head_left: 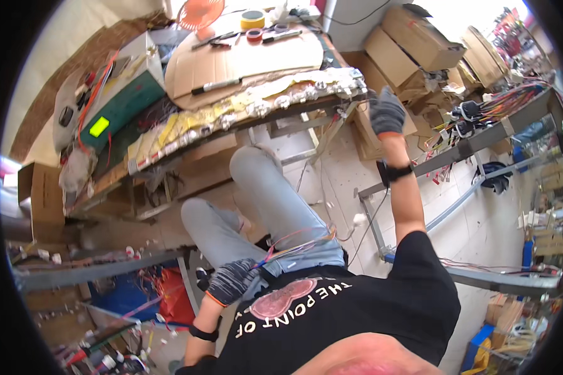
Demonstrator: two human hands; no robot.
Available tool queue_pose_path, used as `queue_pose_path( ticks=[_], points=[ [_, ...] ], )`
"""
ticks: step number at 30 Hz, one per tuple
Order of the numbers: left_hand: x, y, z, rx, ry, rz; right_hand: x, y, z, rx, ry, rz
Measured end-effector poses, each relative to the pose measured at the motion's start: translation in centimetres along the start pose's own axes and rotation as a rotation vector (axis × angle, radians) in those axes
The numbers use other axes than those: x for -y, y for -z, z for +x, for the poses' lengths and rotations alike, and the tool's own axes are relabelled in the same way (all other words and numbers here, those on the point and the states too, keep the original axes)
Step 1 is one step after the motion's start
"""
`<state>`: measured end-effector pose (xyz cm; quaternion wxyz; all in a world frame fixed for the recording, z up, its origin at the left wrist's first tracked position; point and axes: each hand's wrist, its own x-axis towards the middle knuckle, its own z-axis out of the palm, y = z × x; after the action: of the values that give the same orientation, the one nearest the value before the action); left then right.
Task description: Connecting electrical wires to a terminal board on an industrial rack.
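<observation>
In a grey knitted glove, my left hand (233, 280) is closed at my waist, holding one end of a thin bundle of coloured wires (294, 250). The bundle lies across my lap, and a white connector (359, 219) shows near its far end. My right hand (388, 114), also gloved, is stretched forward to the right end of the workbench, beside a long strip (244, 112) of white connector holders and yellow tape along the bench's front edge. Its fingers are blurred, so whether they grip anything is unclear.
Rolls of tape (253, 20) and black markers (216, 86) lie on round cardboard (231, 62), with an orange fan (200, 12) behind. Cardboard boxes (413, 40) are stacked at the far right. Metal racks with wire bundles (503, 112) stand at both sides.
</observation>
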<state>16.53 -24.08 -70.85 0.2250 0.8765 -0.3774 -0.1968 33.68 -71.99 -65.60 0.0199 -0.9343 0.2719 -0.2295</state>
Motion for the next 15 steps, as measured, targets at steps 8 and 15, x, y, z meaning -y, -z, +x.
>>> queue_pose_path(
  ticks=[8,15],
  points=[
    [7.0,-2.5,1.8,0.207,0.002,-0.085,-1.1,-3.4,0.1,0.133,0.492,-0.177],
    [11.7,-5.6,4.9,0.269,-0.397,-0.403,4.6,-7.5,-2.1,0.007,0.103,0.481]
  ],
)
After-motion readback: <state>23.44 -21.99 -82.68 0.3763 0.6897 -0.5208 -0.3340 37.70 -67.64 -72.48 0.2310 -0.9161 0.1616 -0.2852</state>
